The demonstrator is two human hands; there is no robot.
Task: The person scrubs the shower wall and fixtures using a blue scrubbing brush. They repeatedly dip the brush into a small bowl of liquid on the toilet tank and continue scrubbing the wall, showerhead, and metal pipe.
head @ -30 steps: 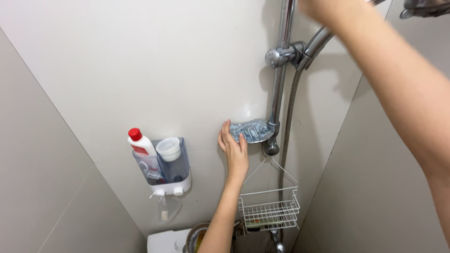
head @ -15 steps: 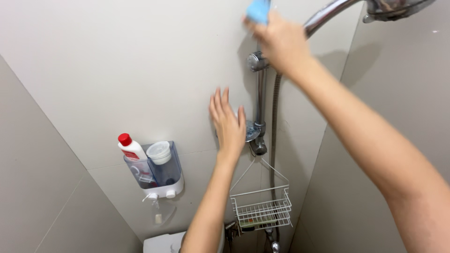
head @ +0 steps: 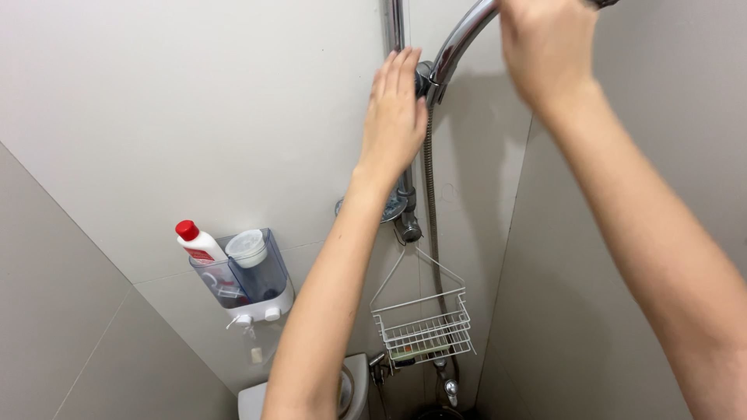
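Left hand (head: 395,109) lies flat, fingers together, against the shower rail (head: 394,23); right hand (head: 548,50) clasps the chrome shower handle (head: 459,39) up top. Best brace the rail firmly.

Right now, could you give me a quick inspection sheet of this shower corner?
Surface: pale tiled wall, plain.
Job's things: chrome shower handle at its bracket on the vertical rail.
Clutter: white bottle with red cap and a cup in a clear wall holder; white wire basket hanging from the rail.
Hands: left hand flat against the rail by the bracket; right hand on the shower handle, grip not clearly visible.
Cables: metal shower hose hanging down.
Surroundings: toilet cistern below.
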